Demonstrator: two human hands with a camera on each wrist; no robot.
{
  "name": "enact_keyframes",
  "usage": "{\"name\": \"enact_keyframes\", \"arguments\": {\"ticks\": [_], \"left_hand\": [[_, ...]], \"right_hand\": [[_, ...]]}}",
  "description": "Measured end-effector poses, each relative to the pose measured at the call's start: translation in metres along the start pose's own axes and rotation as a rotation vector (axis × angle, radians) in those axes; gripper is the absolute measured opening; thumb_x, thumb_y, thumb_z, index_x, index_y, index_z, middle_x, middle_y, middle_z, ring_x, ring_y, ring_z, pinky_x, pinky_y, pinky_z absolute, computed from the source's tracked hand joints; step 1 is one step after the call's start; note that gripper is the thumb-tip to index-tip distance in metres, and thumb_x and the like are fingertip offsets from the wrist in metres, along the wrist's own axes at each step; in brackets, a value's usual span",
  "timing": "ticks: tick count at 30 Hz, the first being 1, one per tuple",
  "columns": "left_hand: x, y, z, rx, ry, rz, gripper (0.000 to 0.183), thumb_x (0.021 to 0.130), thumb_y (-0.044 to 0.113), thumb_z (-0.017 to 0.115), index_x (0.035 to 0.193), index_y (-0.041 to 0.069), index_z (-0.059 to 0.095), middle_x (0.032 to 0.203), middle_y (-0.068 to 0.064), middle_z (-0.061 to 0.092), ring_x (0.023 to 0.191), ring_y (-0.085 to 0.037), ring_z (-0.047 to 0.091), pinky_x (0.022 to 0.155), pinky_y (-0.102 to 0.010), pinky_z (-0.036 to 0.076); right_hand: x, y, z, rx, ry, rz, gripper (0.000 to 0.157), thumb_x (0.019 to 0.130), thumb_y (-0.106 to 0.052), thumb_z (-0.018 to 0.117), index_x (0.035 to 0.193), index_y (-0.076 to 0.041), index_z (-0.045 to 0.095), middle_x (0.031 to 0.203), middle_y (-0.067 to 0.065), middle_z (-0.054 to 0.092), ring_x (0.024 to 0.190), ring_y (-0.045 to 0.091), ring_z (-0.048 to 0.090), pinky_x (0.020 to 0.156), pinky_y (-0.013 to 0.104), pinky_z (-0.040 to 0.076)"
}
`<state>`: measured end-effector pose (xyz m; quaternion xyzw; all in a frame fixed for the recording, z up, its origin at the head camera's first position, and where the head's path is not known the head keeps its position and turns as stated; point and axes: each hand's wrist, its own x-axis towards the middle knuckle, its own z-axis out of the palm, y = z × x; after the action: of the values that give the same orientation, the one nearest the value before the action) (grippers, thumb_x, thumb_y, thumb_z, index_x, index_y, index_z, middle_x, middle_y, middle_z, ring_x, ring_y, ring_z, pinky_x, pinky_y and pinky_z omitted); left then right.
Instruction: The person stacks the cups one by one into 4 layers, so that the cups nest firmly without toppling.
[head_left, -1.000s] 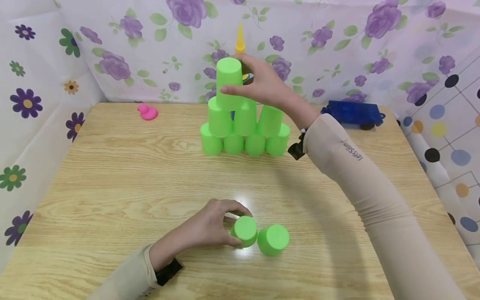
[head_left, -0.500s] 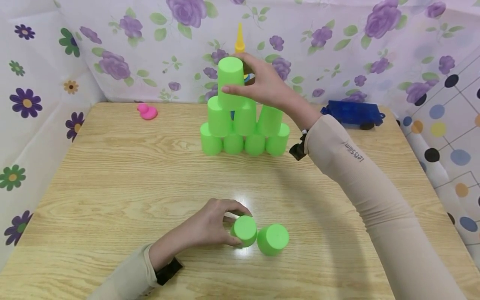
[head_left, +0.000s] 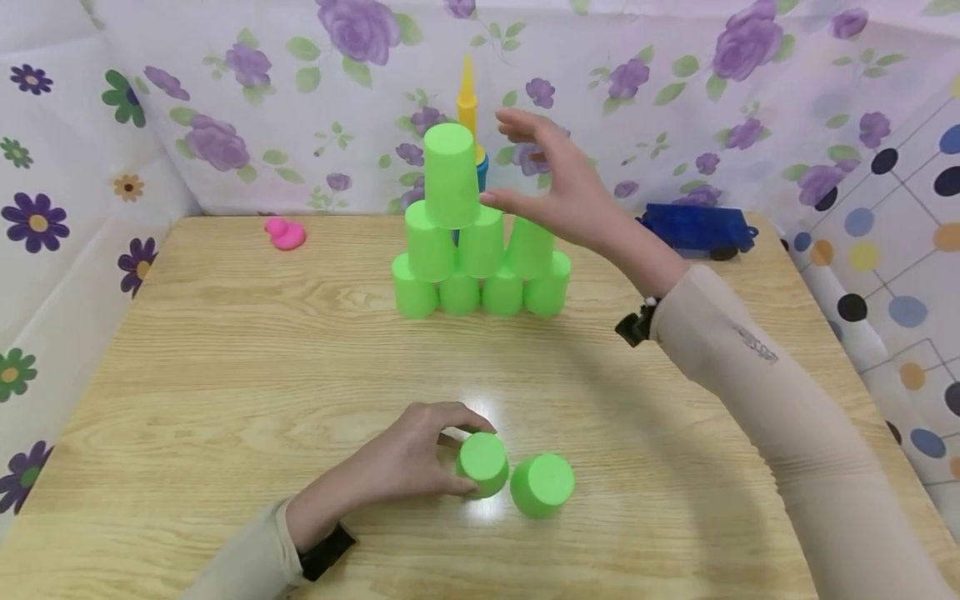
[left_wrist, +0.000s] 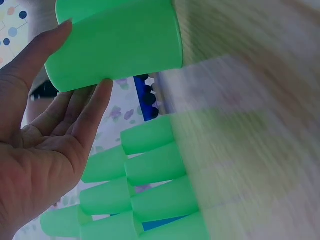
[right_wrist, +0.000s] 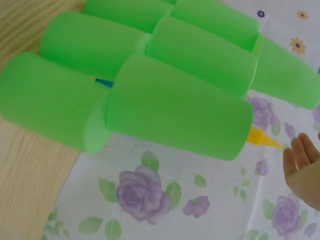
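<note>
Upside-down green cups stand as a stack in the head view: several in the bottom row (head_left: 459, 293), three in the middle row (head_left: 481, 243). One cup on top (head_left: 452, 175) rests across the left and middle cups below it. My right hand (head_left: 564, 183) is just right of that top cup, fingers spread and holding nothing; the right wrist view shows its fingers (right_wrist: 301, 155) apart from the cups. Nearer me, my left hand (head_left: 405, 457) holds another upside-down cup (head_left: 483, 461) between thumb and fingers on the table. A second loose cup (head_left: 543, 485) stands to its right.
Behind the stack rises a yellow-tipped, blue-based toy (head_left: 467, 100). A pink toy duck (head_left: 285, 234) sits at the table's back left, and a blue toy wagon (head_left: 697, 229) at the back right. Flowered cloth (head_left: 300, 125) hangs behind the wooden table (head_left: 247, 350).
My right hand has let go of the top cup and moved off to the right, leaving it on the middle row. The left hand still holds its cup; the head view has shifted slightly.
</note>
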<state>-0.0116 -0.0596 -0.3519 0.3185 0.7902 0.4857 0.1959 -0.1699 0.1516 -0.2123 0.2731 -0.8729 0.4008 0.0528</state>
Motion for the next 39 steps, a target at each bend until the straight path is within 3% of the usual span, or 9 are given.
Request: {"name": "enact_keyframes", "arguments": {"ticks": [6, 9, 12, 17, 22, 25, 32, 35, 39], "left_hand": [[0.004, 0.010, -0.018, 0.041, 0.048, 0.020, 0.055, 0.068, 0.008, 0.081, 0.118, 0.010, 0.060, 0.115, 0.000, 0.063, 0.106, -0.015, 0.059, 0.087, -0.027, 0.052], [0.008, 0.017, -0.030, 0.093, 0.106, 0.055, 0.058, 0.069, 0.010, 0.081, 0.122, 0.011, 0.059, 0.119, 0.001, 0.062, 0.107, -0.014, 0.059, 0.089, -0.033, 0.051], [0.013, 0.023, -0.043, 0.147, 0.198, 0.127, 0.060, 0.067, 0.011, 0.082, 0.123, 0.013, 0.060, 0.118, 0.002, 0.063, 0.105, -0.012, 0.059, 0.089, -0.034, 0.051], [0.022, 0.033, -0.060, 0.168, 0.349, 0.307, 0.059, 0.067, 0.010, 0.083, 0.121, 0.009, 0.061, 0.116, -0.001, 0.065, 0.107, -0.013, 0.059, 0.092, -0.030, 0.049], [0.031, 0.050, -0.077, 0.163, 0.458, 0.444, 0.058, 0.063, 0.007, 0.085, 0.117, 0.003, 0.062, 0.113, -0.006, 0.066, 0.108, -0.016, 0.059, 0.097, -0.031, 0.045], [0.039, 0.063, -0.086, 0.179, 0.529, 0.488, 0.059, 0.061, 0.006, 0.086, 0.114, 0.002, 0.062, 0.111, -0.007, 0.066, 0.107, -0.017, 0.058, 0.097, -0.032, 0.044], [0.057, 0.090, -0.108, 0.323, 0.629, 0.605, 0.059, 0.062, 0.015, 0.088, 0.110, -0.005, 0.061, 0.108, -0.013, 0.066, 0.103, -0.018, 0.060, 0.092, -0.031, 0.047], [0.070, 0.098, -0.120, 0.327, 0.639, 0.622, 0.058, 0.063, 0.014, 0.086, 0.111, -0.006, 0.060, 0.108, -0.014, 0.066, 0.098, -0.017, 0.059, 0.088, -0.030, 0.047], [0.091, 0.107, -0.137, 0.347, 0.631, 0.594, 0.055, 0.068, 0.014, 0.083, 0.115, -0.005, 0.059, 0.111, -0.011, 0.065, 0.096, -0.015, 0.057, 0.088, -0.027, 0.046]], "right_hand": [[-0.028, 0.026, 0.001, -0.053, 0.207, -0.277, 0.063, 0.077, -0.012, 0.077, 0.132, -0.006, 0.047, 0.128, 0.005, 0.053, 0.118, 0.015, 0.049, 0.096, 0.030, 0.041], [-0.051, 0.027, -0.003, -0.093, 0.244, -0.395, 0.056, 0.074, -0.004, 0.077, 0.125, -0.003, 0.052, 0.117, 0.010, 0.059, 0.111, 0.021, 0.054, 0.090, 0.034, 0.045], [-0.074, 0.028, -0.005, -0.089, 0.226, -0.427, 0.049, 0.078, -0.008, 0.075, 0.122, -0.002, 0.055, 0.115, 0.011, 0.061, 0.108, 0.021, 0.056, 0.087, 0.032, 0.046], [-0.111, 0.035, 0.001, -0.035, 0.217, -0.431, 0.047, 0.089, -0.033, 0.063, 0.118, 0.003, 0.057, 0.113, 0.014, 0.063, 0.106, 0.018, 0.057, 0.085, 0.025, 0.047], [-0.148, 0.046, 0.020, 0.033, 0.162, -0.460, 0.039, 0.088, -0.030, 0.065, 0.109, 0.003, 0.063, 0.109, 0.015, 0.065, 0.106, 0.018, 0.058, 0.093, 0.026, 0.047], [-0.171, 0.053, 0.030, 0.068, 0.012, -0.398, 0.043, 0.081, -0.026, 0.073, 0.115, -0.002, 0.062, 0.116, 0.011, 0.063, 0.112, 0.018, 0.055, 0.100, 0.027, 0.042], [-0.215, 0.057, 0.052, 0.093, -0.369, -0.125, 0.081, 0.072, -0.035, 0.079, 0.141, -0.019, 0.039, 0.139, -0.003, 0.045, 0.128, 0.018, 0.042, 0.101, 0.043, 0.041], [-0.225, 0.056, 0.057, 0.123, -0.445, -0.051, 0.087, 0.072, -0.037, 0.079, 0.144, -0.022, 0.033, 0.144, -0.005, 0.040, 0.131, 0.018, 0.038, 0.103, 0.044, 0.039], [-0.232, 0.056, 0.062, 0.154, -0.461, -0.010, 0.088, 0.072, -0.035, 0.079, 0.144, -0.022, 0.032, 0.145, -0.002, 0.039, 0.133, 0.017, 0.037, 0.105, 0.042, 0.037]]}}
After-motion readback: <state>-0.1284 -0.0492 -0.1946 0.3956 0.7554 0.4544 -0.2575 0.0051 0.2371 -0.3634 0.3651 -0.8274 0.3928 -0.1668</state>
